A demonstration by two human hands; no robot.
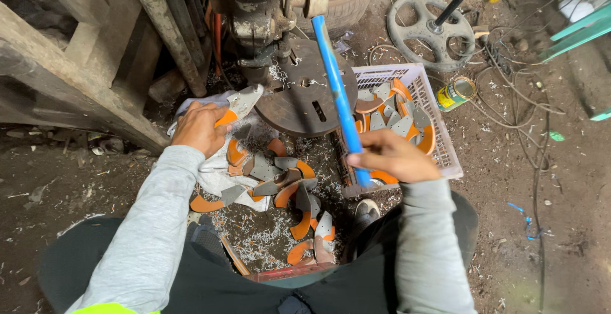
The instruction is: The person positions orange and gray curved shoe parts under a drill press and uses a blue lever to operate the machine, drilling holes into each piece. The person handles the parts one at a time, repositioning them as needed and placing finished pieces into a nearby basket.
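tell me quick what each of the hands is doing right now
Left hand: closed on a grey and orange metal piece near the machine's round plate.
Right hand: closed around the blue handle.

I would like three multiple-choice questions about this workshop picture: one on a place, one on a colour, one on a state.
1. Where is the white plastic crate?
A. right of the round metal plate
B. behind the left hand
C. on the person's lap

2. What colour is the lever?
A. red
B. blue
C. green

3. What is the left hand doing?
A. resting open on the ground
B. gripping the lever
C. holding an orange and grey curved piece

Answers:
1 A, the crate lies right of the plate.
2 B, its shaft is blue.
3 C, its fingers close on the piece; the right hand grips the lever.
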